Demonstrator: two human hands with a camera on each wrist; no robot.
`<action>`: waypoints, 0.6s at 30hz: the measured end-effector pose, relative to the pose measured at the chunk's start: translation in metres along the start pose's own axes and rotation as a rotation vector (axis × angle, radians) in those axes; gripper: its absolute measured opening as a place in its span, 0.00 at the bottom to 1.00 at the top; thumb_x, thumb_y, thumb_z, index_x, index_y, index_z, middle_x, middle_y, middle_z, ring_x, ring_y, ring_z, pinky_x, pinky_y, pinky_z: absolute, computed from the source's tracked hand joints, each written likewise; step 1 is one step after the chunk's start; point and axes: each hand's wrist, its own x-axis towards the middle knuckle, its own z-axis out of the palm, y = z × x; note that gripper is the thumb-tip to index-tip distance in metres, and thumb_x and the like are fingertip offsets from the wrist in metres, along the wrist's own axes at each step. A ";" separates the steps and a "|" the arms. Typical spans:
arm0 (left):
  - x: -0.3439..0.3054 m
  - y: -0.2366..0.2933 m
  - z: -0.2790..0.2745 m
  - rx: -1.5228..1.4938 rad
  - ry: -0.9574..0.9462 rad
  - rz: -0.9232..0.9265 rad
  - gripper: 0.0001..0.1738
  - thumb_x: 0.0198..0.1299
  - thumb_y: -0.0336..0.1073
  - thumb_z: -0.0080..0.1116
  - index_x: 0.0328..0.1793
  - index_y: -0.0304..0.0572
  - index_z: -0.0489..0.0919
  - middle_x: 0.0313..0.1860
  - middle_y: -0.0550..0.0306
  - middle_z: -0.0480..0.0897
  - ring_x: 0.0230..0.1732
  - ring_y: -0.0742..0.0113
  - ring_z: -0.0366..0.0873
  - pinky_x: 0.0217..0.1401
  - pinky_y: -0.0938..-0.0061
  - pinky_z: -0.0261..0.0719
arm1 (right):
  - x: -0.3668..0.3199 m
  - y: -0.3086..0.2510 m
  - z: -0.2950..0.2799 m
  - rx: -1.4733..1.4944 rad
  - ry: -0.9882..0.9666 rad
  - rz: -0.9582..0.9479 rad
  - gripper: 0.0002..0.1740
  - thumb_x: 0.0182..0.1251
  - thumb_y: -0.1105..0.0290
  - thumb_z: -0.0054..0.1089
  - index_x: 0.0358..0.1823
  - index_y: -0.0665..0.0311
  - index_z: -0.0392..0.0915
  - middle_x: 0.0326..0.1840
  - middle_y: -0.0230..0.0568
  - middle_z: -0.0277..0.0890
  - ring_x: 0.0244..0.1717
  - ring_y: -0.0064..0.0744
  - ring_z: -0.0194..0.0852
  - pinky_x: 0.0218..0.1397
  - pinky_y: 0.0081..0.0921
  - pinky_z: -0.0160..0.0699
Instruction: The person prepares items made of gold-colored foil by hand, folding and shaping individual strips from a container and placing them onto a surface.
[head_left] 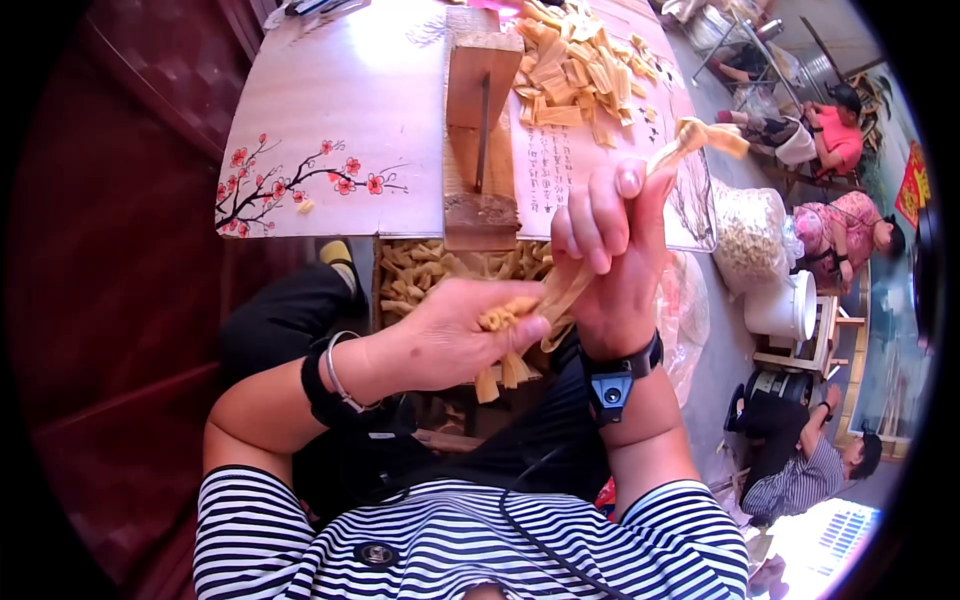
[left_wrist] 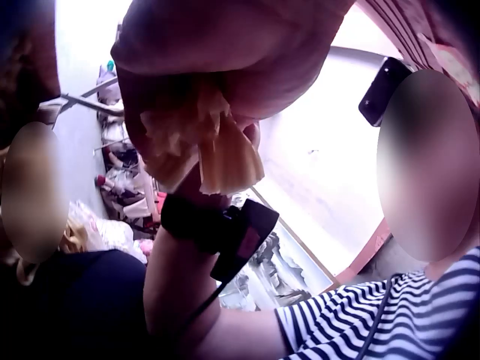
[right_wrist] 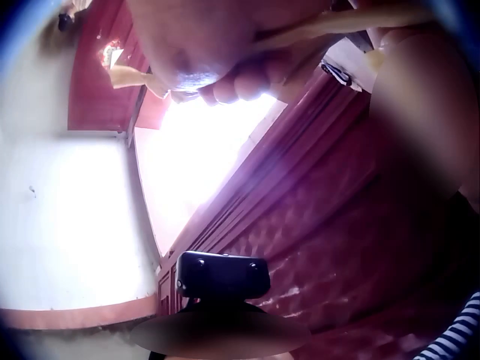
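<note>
My left hand (head_left: 470,330) pinches the lower end of a bundle of pale tan strips (head_left: 510,318), whose cut ends hang below my fingers (left_wrist: 217,154). My right hand (head_left: 605,255) is raised beside it and grips a long tan strip (head_left: 700,135) that runs up past my fingertips to the right. The two hands touch in front of my chest, below the table's near edge. A pile of cut strips (head_left: 580,65) lies on the table by an upright wooden block (head_left: 482,120). In the right wrist view the right hand (right_wrist: 225,52) fills the top and a strip (right_wrist: 131,75) sticks out left.
The table (head_left: 340,130) has a plum-blossom print at its near left. A box of more strips (head_left: 450,268) sits under its edge. A clear bag (head_left: 750,235) and white bucket (head_left: 785,305) stand on the right, where several people sit. A dark red wall (head_left: 110,250) is on the left.
</note>
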 end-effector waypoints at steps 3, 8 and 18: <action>0.002 0.001 -0.006 -0.172 -0.135 -0.176 0.17 0.68 0.41 0.57 0.53 0.35 0.79 0.31 0.60 0.83 0.33 0.75 0.78 0.40 0.76 0.78 | -0.001 0.003 0.001 -0.141 0.153 -0.101 0.15 0.79 0.55 0.40 0.42 0.57 0.70 0.18 0.28 0.61 0.17 0.20 0.57 0.25 0.19 0.62; 0.004 0.001 -0.023 -0.180 0.057 -0.079 0.12 0.67 0.34 0.57 0.51 0.33 0.80 0.35 0.59 0.85 0.34 0.76 0.80 0.40 0.79 0.79 | 0.008 -0.019 -0.023 -0.487 0.286 -0.354 0.16 0.75 0.68 0.50 0.60 0.64 0.66 0.34 0.34 0.71 0.34 0.25 0.70 0.43 0.23 0.72; -0.002 0.026 -0.040 0.507 0.232 0.398 0.09 0.54 0.29 0.66 0.41 0.39 0.82 0.30 0.46 0.82 0.31 0.47 0.81 0.33 0.67 0.79 | 0.000 -0.021 0.012 -1.620 -0.493 -0.633 0.25 0.60 0.55 0.67 0.52 0.65 0.74 0.44 0.42 0.80 0.50 0.37 0.78 0.64 0.39 0.61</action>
